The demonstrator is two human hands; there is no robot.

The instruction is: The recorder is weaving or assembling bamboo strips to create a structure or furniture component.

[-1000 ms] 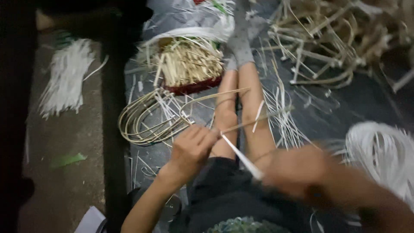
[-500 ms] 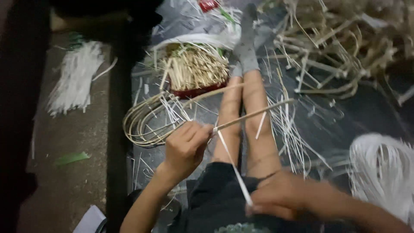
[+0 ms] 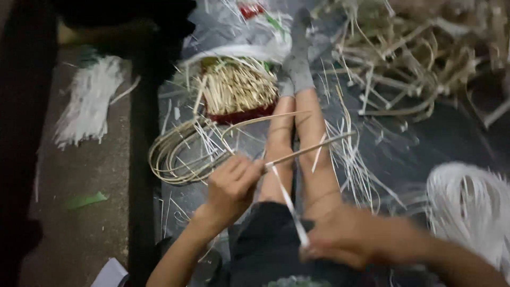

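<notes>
I observe my left hand point(image 3: 231, 183) with fingers closed around the near end of a thin cane stick point(image 3: 313, 148) that slants up and right across my legs point(image 3: 297, 154). My right hand point(image 3: 340, 242), blurred, is closed on the lower end of a white strip point(image 3: 287, 204) running from the stick down to it. Coiled cane hoops point(image 3: 178, 154) lie just left of the left hand, a bundle of short sticks point(image 3: 236, 87) beyond.
</notes>
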